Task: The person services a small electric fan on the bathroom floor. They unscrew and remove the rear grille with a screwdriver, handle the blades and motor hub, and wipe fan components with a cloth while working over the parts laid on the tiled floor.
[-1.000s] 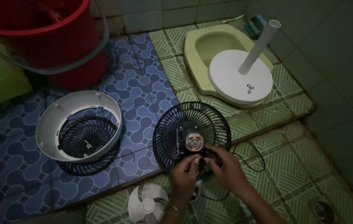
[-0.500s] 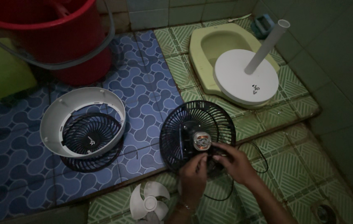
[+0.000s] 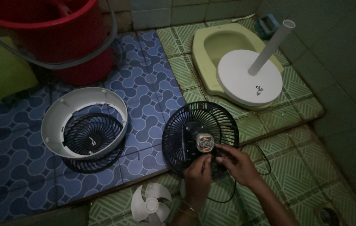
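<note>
Dim tiled floor [image 3: 144, 96], blue-patterned at left, green-striped at right and front. Head view: left hand [image 3: 198, 178] and right hand [image 3: 236, 164] both meet at the lower edge of a black fan guard [image 3: 200, 140] lying flat on the floor, fingers curled on its motor housing [image 3: 204, 145]; exact grip cannot be told. White fan blade [image 3: 150, 205] lies just beside left wrist. Second black grille with white ring [image 3: 86, 127] sits well apart at left. White round base with pole [image 3: 249, 77] rests on a squat toilet [image 3: 211, 46]; red bucket [image 3: 60, 33] behind
</note>
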